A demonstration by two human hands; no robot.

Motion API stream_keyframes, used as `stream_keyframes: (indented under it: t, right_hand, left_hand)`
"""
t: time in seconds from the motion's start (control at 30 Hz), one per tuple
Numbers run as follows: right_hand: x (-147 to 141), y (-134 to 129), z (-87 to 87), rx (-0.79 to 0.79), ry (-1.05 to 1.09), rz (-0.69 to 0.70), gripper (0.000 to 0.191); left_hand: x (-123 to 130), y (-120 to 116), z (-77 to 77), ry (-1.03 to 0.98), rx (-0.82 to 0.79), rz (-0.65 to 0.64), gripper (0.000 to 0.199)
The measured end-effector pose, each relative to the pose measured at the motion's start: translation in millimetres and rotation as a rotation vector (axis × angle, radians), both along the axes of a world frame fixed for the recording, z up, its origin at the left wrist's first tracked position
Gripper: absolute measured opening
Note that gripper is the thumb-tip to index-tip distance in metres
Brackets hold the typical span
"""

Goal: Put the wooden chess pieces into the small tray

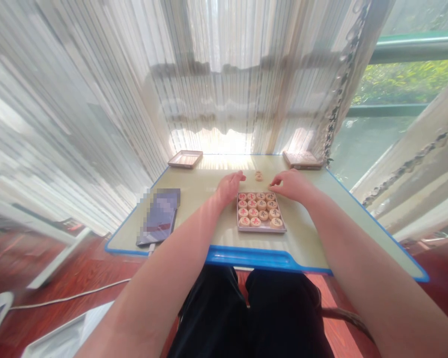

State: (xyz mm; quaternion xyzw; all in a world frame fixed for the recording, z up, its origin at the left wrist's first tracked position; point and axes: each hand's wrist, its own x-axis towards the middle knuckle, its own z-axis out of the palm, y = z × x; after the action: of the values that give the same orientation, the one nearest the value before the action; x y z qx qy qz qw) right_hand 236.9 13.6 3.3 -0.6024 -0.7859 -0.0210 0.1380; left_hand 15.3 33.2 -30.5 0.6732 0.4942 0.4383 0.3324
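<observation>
A shallow box (pixel 262 231) holds several rows of round Chinese chess pieces (pixel 252 204), marked in red on the left and dark on the right. The front row has a gap before its right-most piece. My left hand (pixel 229 186) is at the box's far left corner, fingers stretched out and holding nothing. Beyond the far right corner, my right hand (pixel 289 183) pinches a small Chinese chess piece (pixel 271 185) between thumb and fingers, mostly hidden by them. Between the hands, a few loose pieces (pixel 259 176) sit on the table, close together.
The pale folding table (pixel 212 231) has a blue edge. At its far left corner lies a shallow tray or lid (pixel 185 159), and at the far right a flat box (pixel 302 160). A tablet (pixel 160 216) with a cable lies on the left. Curtains hang behind.
</observation>
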Motion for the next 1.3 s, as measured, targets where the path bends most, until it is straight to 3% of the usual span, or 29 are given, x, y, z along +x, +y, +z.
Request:
stream_keyframes:
  t: [0.23, 0.8, 0.93, 1.03, 1.13, 1.2, 1.3]
  right_hand:
    - [-9, -2, 1.5, 0.013, 0.092, 0.069, 0.018]
    - [-1, 6, -9.0, -0.034, 0.119, 0.033, 0.023]
    - [1, 4, -2.4, 0.029, 0.141, -0.02, 0.021]
    - [-2, -10, 12.5, 0.13, 0.221, -0.005, 0.022]
    - [-14, -40, 23.9, 0.188, 0.405, 0.086, 0.025]
    - [-25, -65, 22.6, 0.208, 0.536, 0.176, 0.027]
    - [-38, -98, 7.4, 0.282, 0.547, 0.222, 0.022]
  left_hand:
    - [-2, 0, -0.9, 0.028, -0.017, 0.009, 0.058]
    - [-4, -5, 3.5, 0.094, -0.019, 0.032, 0.055]
    - [-3, -7, 5.7, 0.108, -0.019, 0.022, 0.056]
    - [-2, -8, 6.9, 0.112, -0.025, 0.021, 0.055]
    - [-1, -9, 8.5, 0.144, -0.026, 0.023, 0.052]
    - [-1, -9, 9.2, 0.163, -0.027, 0.022, 0.052]
    - [0, -9, 9.1, 0.176, -0.022, 0.021, 0.054]
